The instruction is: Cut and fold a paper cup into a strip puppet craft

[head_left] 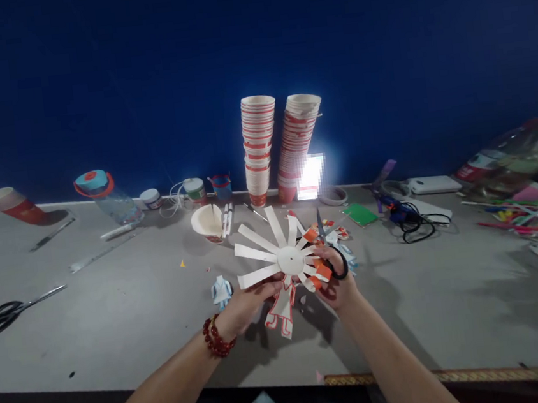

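A paper cup cut into strips [290, 261] is spread out like a flower in front of me, its round base in the middle. Several strips on its right side are curled and show orange. My left hand [247, 306] is closed on its lower left edge, with a bracelet at the wrist. Below the base is a paper figure outlined in red [280, 309]; how it joins the cup is hidden. Scissors with black handles [338, 263] sit in my right hand [338, 284], blades pointing up. The fingers of that hand also touch the curled strips.
Two tall stacks of paper cups [260, 145] stand at the back. Another cut cup [206, 223] and a blue-edged paper figure [221, 291] lie left of centre. Scissors [16, 310] and a bottle [109, 196] are farther left. Black cable [413, 221] and colourful sticks [525, 216] lie right.
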Motion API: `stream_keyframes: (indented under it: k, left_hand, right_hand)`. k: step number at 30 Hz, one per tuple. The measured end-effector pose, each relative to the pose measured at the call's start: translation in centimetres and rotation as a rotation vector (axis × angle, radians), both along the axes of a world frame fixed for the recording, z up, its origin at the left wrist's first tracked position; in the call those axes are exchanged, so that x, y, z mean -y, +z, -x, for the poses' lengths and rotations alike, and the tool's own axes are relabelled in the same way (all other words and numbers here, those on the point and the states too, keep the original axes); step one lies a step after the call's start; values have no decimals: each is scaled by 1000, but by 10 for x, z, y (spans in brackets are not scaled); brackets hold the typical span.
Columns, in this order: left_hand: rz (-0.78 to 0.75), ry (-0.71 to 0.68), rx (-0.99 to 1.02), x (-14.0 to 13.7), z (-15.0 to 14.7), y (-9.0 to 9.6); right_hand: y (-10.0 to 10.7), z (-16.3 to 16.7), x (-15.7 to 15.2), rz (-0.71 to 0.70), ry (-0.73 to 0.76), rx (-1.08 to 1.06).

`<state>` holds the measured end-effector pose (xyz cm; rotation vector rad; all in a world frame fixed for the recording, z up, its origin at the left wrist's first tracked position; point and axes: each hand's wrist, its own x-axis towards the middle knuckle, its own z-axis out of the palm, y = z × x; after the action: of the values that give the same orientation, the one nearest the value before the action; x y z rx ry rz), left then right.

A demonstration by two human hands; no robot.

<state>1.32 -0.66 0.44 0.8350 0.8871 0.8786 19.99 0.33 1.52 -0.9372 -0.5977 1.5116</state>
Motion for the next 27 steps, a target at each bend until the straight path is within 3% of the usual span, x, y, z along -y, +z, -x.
stream_keyframes:
  k: [7,10,15,19,23,27]
  left_hand:
    - [-213,-121,19,2,-3,1]
    - [-182,-79,9,1,-3,-3]
    - [-154,21,-59,-3,-4,-4]
    - [-230,52,-95,-4,-3,-1]
    - [-343,127,-152,-5,0,-4]
    - [-274,180,-164,-7,2,-13]
  right_hand:
    - [9,8,5,-30,44,100]
    - [9,11,5,-22,44,67]
    - [0,9,14,-65,-106,62]
    - [-8,7,32,-153,-162,102]
    - [-17,12,51,-166,-84,291]
    - [-29,17,63,-205,19,410]
